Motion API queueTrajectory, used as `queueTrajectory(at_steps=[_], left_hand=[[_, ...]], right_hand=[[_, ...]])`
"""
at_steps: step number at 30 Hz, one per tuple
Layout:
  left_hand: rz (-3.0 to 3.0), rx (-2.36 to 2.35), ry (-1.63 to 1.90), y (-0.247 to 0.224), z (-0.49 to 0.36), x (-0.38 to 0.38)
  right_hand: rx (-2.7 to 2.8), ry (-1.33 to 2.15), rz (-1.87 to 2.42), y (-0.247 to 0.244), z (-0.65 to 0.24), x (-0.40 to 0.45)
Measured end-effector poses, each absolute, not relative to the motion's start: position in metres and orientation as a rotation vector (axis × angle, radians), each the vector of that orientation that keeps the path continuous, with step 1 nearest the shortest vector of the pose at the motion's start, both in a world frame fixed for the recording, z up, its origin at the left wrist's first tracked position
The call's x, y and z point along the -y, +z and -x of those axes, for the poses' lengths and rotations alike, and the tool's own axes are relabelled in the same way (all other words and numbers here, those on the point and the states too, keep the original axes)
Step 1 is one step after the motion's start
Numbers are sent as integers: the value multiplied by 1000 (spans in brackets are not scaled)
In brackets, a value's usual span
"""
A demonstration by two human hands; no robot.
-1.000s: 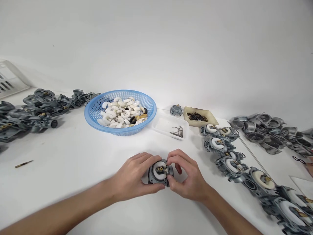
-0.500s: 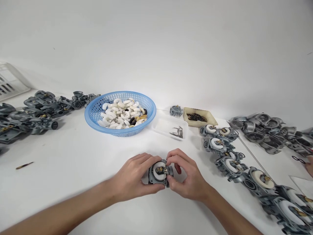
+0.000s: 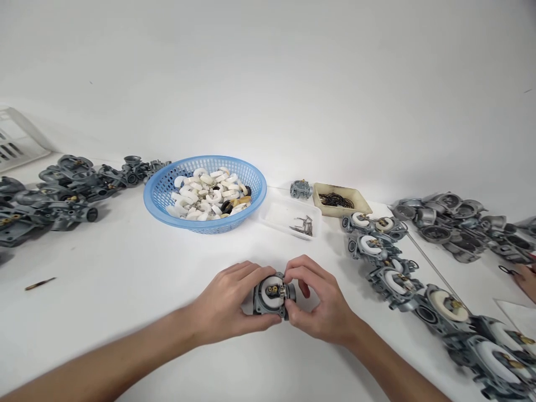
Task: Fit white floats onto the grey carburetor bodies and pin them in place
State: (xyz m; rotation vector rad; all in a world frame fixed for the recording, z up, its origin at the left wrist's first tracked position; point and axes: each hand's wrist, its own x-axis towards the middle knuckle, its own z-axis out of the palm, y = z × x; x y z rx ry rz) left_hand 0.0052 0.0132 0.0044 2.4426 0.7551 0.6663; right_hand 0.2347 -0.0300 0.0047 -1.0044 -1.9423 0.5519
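Note:
A grey metal carburetor (image 3: 260, 310) with a white C-shaped float (image 3: 268, 296) set in its open face is between my hands, low over the white table. My left hand (image 3: 234, 304) is wrapped round its left side, fingers on the far edge and thumb on the near edge. Thumb and index finger of my right hand (image 3: 320, 304) press on the carburetor's right side from both ends of the float hinge. Any small part between those fingertips is hidden. Brass pieces (image 3: 273, 290) show in the middle of the float.
Behind stands a blue basket (image 3: 205, 224) of floats. Beside it are a clear tray (image 3: 278, 215) of small pins and a cream tray (image 3: 364, 207) of dark rings. Carburetors (image 3: 396, 282) with floats line the right; more bodies (image 3: 71, 195) lie left. A co-worker's hand (image 3: 526, 282) holds a ring.
My hands and the carburetor stay almost still. At the far right, the co-worker's hand has moved left onto the dark rings.

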Motion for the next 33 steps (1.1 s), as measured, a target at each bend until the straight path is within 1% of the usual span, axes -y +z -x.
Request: queueTrajectory(at_steps=[33], left_hand=[[-2442, -753, 656, 5, -6, -13]], right_hand=[[1947, 501, 988, 3, -235, 31]])
